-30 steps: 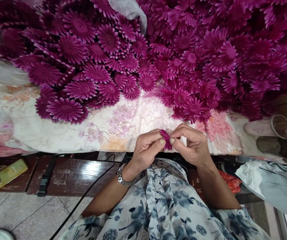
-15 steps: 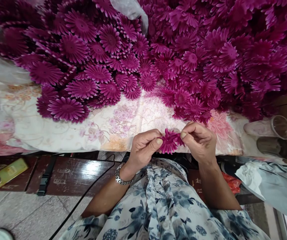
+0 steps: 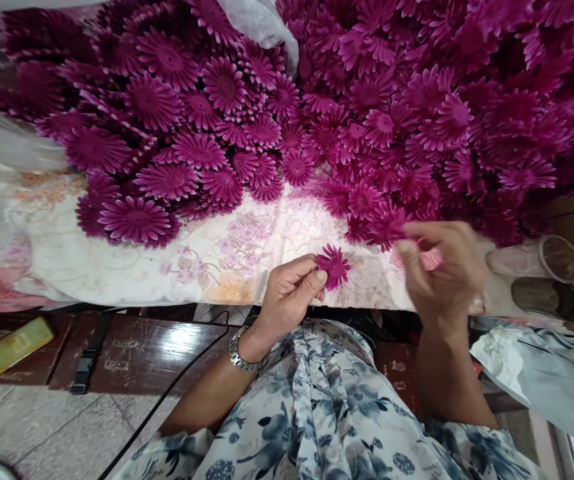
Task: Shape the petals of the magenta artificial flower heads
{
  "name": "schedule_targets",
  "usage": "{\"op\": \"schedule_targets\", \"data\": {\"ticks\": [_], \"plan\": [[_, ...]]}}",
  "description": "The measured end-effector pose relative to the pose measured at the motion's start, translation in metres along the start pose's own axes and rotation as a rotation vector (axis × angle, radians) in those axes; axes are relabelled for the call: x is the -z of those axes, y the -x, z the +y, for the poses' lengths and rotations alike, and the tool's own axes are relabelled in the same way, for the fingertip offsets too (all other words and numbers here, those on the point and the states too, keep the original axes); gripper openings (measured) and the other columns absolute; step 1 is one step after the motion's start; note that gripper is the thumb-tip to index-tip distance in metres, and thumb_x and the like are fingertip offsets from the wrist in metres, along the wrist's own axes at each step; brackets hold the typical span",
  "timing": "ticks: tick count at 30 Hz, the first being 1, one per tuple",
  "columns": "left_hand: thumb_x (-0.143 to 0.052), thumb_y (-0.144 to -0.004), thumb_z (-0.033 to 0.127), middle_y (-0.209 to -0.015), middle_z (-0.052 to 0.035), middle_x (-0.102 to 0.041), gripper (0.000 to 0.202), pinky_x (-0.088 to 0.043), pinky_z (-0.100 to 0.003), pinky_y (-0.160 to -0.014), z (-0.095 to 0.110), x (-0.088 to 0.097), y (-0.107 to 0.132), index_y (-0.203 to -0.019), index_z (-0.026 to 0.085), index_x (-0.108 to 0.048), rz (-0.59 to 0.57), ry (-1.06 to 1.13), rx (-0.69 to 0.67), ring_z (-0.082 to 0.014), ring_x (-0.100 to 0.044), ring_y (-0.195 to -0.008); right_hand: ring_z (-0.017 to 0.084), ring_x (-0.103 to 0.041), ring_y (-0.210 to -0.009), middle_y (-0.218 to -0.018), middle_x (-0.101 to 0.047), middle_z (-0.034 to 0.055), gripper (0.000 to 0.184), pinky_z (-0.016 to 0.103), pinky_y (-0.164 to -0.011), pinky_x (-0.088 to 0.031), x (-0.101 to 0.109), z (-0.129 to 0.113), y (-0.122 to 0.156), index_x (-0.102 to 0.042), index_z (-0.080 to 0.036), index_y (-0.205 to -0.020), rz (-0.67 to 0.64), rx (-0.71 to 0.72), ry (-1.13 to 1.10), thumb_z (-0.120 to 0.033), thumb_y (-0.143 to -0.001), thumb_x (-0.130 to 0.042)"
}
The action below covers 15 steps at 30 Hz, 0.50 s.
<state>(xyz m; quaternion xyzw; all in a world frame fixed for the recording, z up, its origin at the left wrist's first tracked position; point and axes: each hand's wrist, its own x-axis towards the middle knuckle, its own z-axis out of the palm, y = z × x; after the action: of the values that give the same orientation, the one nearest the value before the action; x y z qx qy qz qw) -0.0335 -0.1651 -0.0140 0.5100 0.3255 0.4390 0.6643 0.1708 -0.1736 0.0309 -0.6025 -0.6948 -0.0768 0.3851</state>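
My left hand is closed, pinching a purple artificial flower by its left edge between thumb and forefinger. The flower faces up with its thin petals spread, above the front part of the table. My right hand is off to the right, smeared by motion. Its thumb and forefinger are near each other at the front of the right pile of purple flowers. A blurred purple flower lies right at its fingertips; whether the fingers grip it I cannot tell.
Stacked purple flowers lie at the left, with plastic sheeting behind. A floral cloth covers the table. At the right lie a clear plastic cup and a jar. A yellow phone rests on the brown bench.
My right hand has moved away from the flower between both hands, right and slightly up to the pile. My left hand has stayed in place and keeps the flower. The view has shifted slightly.
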Motion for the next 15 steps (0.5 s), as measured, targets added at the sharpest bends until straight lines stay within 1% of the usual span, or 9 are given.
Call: {"op": "schedule_targets", "data": {"ticks": [3, 4, 5, 8, 11, 15], "plan": [[-0.051, -0.089, 0.030, -0.065, 0.0012, -0.047, 0.024, -0.036, -0.021, -0.051, 0.003, -0.002, -0.001, -0.071, 0.016, -0.057, -0.027, -0.097, -0.040, -0.0082, -0.045, -0.057, 0.014, -0.057, -0.073, -0.077, -0.061, 0.0026, 0.007, 0.028, -0.065, -0.047, -0.015, -0.026, 0.008, -0.060, -0.018, -0.085, -0.307, 0.055, -0.323, -0.024, -0.083, -0.063], [-0.051, -0.089, 0.031, -0.065, 0.0012, -0.046, 0.026, -0.036, -0.022, -0.052, 0.003, -0.002, -0.001, -0.069, 0.016, -0.055, -0.029, -0.117, -0.041, -0.0086, -0.044, -0.058, 0.014, -0.056, -0.072, -0.076, -0.060, 0.0025, 0.006, 0.028, -0.066, -0.047, -0.018, -0.032, 0.010, -0.059, -0.018, -0.083, -0.377, 0.049, -0.388, -0.024, -0.084, -0.061], [-0.050, -0.089, 0.032, -0.064, 0.0012, -0.044, 0.028, -0.035, -0.022, -0.053, 0.003, -0.002, -0.001, -0.067, 0.016, -0.053, -0.029, -0.132, -0.037, -0.0090, -0.043, -0.059, 0.014, -0.056, -0.072, -0.075, -0.059, 0.0026, 0.006, 0.028, -0.066, -0.046, -0.021, -0.035, 0.011, -0.058, -0.018, -0.082, -0.415, 0.040, -0.431, -0.022, -0.086, -0.059], [-0.050, -0.089, 0.035, -0.062, 0.0013, -0.042, 0.032, -0.035, -0.024, -0.054, 0.001, -0.001, 0.000, -0.063, 0.016, -0.049, -0.037, -0.139, -0.014, -0.0098, -0.042, -0.059, 0.012, -0.053, -0.070, -0.073, -0.057, 0.0014, 0.008, 0.027, -0.065, -0.044, -0.024, -0.037, 0.014, -0.056, -0.018, -0.080, -0.451, 0.001, -0.504, -0.020, -0.088, -0.055], [-0.051, -0.088, 0.037, -0.062, 0.0015, -0.041, 0.033, -0.034, -0.024, -0.053, -0.002, 0.001, 0.001, -0.062, 0.016, -0.048, -0.058, -0.088, 0.014, -0.0097, -0.040, -0.058, 0.012, -0.051, -0.068, -0.071, -0.054, 0.0002, 0.010, 0.026, -0.063, -0.042, -0.022, -0.035, 0.015, -0.055, -0.019, -0.078, -0.482, -0.045, -0.551, -0.019, -0.088, -0.052], [-0.052, -0.087, 0.040, -0.060, 0.0008, -0.045, 0.034, -0.036, -0.025, -0.053, -0.004, 0.002, 0.001, -0.062, 0.016, -0.049, -0.089, 0.008, 0.066, -0.0106, -0.043, -0.056, 0.012, -0.049, -0.065, -0.069, -0.052, -0.0006, 0.011, 0.025, -0.060, -0.040, -0.020, -0.036, 0.017, -0.051, -0.019, -0.077, -0.474, -0.046, -0.582, -0.018, -0.088, -0.050]]}}
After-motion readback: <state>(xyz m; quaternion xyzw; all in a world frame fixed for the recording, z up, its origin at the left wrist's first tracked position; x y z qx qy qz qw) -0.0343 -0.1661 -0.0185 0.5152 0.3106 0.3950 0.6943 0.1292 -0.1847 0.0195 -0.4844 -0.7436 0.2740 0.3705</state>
